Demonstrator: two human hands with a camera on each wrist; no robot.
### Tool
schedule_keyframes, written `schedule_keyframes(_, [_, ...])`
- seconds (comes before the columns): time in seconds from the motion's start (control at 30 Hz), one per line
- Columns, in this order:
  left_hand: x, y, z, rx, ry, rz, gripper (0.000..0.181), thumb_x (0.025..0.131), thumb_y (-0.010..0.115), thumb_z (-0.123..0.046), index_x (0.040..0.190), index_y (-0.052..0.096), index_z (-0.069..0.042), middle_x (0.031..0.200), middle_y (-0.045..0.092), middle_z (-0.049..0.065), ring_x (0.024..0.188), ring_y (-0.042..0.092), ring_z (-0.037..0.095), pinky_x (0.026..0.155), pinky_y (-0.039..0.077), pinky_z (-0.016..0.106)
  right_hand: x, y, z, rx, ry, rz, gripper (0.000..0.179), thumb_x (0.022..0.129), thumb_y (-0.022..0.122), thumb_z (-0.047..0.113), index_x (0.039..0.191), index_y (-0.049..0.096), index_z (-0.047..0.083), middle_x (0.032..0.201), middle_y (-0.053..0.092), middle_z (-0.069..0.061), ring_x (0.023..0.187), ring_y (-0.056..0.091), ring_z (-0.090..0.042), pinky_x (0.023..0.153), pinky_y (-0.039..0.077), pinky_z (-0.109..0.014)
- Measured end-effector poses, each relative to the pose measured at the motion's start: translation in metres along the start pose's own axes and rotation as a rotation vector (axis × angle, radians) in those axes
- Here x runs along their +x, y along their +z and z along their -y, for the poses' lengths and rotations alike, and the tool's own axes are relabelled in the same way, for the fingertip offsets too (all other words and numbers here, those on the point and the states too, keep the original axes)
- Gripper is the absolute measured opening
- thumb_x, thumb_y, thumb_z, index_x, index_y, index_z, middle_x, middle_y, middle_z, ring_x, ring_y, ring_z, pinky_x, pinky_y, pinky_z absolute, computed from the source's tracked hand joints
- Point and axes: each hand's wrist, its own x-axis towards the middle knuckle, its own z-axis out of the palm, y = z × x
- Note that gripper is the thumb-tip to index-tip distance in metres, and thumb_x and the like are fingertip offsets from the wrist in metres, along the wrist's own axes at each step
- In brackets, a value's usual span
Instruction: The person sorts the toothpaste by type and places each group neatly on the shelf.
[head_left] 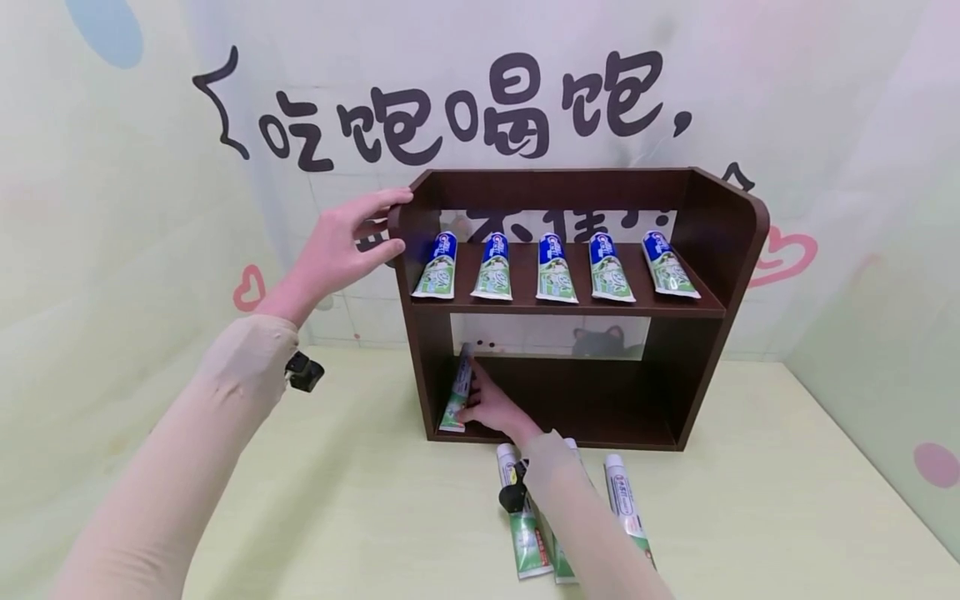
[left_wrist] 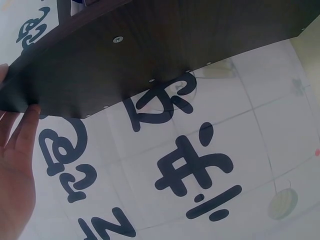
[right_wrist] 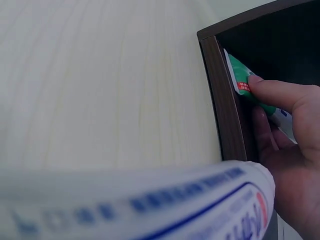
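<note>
My left hand holds the upper left edge of a dark brown two-tier shelf. In the left wrist view, fingers touch the outer face of its side panel. Inside the lower compartment, against the left wall, my right hand grips a green and white toothpaste tube. Its flat crimped end faces the front edge, and the thumb presses on the green part in the right wrist view. The tube's cap end leans toward the back.
Several blue, white and green toothpaste tubes lie in a row on the upper tier. On the pale table before the shelf are three more tubes, one at the right, partly covered by my right forearm. A printed curtain hangs behind.
</note>
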Motion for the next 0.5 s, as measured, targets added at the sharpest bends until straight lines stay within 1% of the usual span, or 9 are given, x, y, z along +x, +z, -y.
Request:
schedule_keyframes(0.1, [0.0012,0.0000,0.0000,0.003,0.000,0.000,0.055,0.087,0.071,-0.002,0.139,0.056,-0.011,0.143,0.058,0.009,0.122,0.061,0.026,0.101,0.055,0.020,-0.0002,0.0001,0.0003,-0.018,-0.002,-0.013,0.105,0.080,0.070,-0.011,0.160,0.005,0.011,0.132,0.048,-0.025,0.110,0.058,-0.031,0.092,0.058,-0.036])
schedule_keyframes(0.2, [0.0012,0.0000,-0.0002,0.004,-0.003,0.003,0.055,0.087,0.071,-0.002,0.139,0.056,-0.011,0.143,0.058,0.008,0.122,0.062,0.026,0.100,0.055,0.019,-0.0009,0.0007,0.0005,-0.035,-0.010,-0.015,0.099,0.079,0.071,-0.010,0.158,0.013,0.007,0.131,0.049,-0.025,0.111,0.058,-0.032,0.091,0.057,-0.037])
schedule_keyframes(0.33, [0.0002,-0.0001,0.0001,0.000,-0.009,0.008,0.055,0.087,0.071,-0.002,0.140,0.056,-0.010,0.143,0.058,0.008,0.122,0.062,0.025,0.100,0.054,0.019,-0.0019,0.0030,0.0011,-0.063,0.001,-0.012,0.090,0.079,0.072,-0.007,0.155,0.023,0.003,0.131,0.050,-0.024,0.112,0.056,-0.031,0.092,0.055,-0.036])
schedule_keyframes(0.5, [0.0001,-0.0003,-0.0005,-0.004,-0.009,0.005,0.055,0.087,0.071,-0.001,0.140,0.056,-0.010,0.144,0.058,0.009,0.122,0.061,0.025,0.101,0.054,0.020,-0.0016,0.0051,0.0018,-0.101,0.014,-0.015,0.085,0.081,0.073,-0.004,0.153,0.029,0.002,0.131,0.051,-0.023,0.113,0.054,-0.031,0.094,0.053,-0.039])
